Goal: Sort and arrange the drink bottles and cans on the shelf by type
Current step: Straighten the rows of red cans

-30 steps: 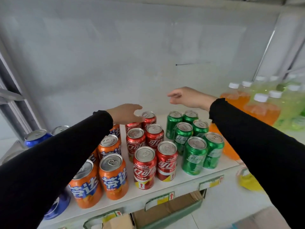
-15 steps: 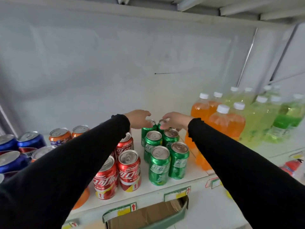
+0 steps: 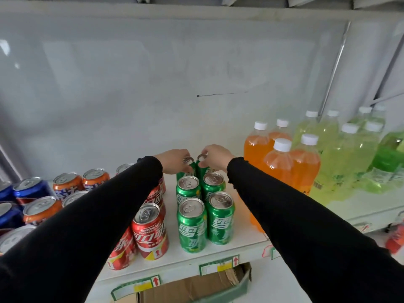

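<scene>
Two hands work mid-frame at the back of the green cans [image 3: 205,206]: the left hand [image 3: 175,160] curls around the rear left can [image 3: 188,164], the right hand [image 3: 215,157] around the rear right can [image 3: 202,162], fingers closed on their rims. Both stand close-packed near the red cans [image 3: 150,228] and orange bottles [image 3: 282,162], so a careless pull or sleeve could topple neighbours

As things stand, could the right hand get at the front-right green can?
Probably yes. The right hand grips a back green can, so it must let go first; the front-right green can stands at the shelf edge, its top uncovered.
</scene>
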Available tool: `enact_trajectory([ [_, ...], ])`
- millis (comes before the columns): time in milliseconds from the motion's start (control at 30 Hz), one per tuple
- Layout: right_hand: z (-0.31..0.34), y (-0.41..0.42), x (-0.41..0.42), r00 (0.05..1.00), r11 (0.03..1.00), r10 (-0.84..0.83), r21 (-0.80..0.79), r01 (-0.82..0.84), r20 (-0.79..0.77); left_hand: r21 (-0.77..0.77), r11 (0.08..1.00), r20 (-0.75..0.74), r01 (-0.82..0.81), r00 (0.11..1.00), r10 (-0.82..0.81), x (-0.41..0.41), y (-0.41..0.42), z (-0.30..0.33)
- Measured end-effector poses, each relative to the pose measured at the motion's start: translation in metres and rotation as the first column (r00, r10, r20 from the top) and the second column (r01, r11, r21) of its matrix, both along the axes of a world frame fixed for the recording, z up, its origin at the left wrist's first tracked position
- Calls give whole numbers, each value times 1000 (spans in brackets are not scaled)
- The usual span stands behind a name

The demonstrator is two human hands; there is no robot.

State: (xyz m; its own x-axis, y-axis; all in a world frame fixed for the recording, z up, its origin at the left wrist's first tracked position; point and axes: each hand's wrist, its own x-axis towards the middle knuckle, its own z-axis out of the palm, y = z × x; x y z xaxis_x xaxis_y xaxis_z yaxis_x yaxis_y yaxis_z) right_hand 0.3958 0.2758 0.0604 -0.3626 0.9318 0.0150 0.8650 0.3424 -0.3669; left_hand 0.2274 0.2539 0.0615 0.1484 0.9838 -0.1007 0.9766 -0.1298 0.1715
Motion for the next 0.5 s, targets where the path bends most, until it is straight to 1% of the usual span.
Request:
enact_trajectory([
  [67, 3, -5, 1, 1000, 1000, 4, -26, -4, -1, 0, 1000, 15, -17, 1000, 17, 0, -4, -1],
  [100, 6, -10, 2, 999, 1000, 3, -29, -4, -40, 14, 1000, 30, -21, 999, 20, 1, -7, -1],
  [167, 14, -22, 8, 977, 1000, 0, 7, 1, -212, 90, 995, 100, -35, 995, 26, 1, -19, 4],
  [233, 18, -39, 18, 919, 998, 23, 69, 5, -394, 224, 973, 176, -48, 984, 8, 1, -38, 13],
  [300, 14, -57, 29, 854, 998, 46, 54, -20, -518, 306, 951, 194, -45, 981, -16, 0, -60, 21],
  [333, 10, -65, 35, 835, 998, 57, 28, -50, -548, 304, 952, 181, -36, 983, -21, 0, -71, 23],
  [367, 4, -71, 39, 835, 997, 68, 0, -81, -546, 280, 960, 156, -31, 988, -14, 1, -80, 22],
  [400, -3, -76, 42, 855, 994, 79, -23, -105, -513, 240, 970, 121, -32, 993, 3, 2, -87, 19],
  [467, -12, -83, 43, 906, 991, 86, -61, -122, -415, 147, 988, 41, -38, 999, 33, 6, -94, 8],
  [500, -14, -84, 43, 922, 989, 82, -85, -123, -379, 109, 993, 28, -38, 999, 35, 8, -95, 4],
])
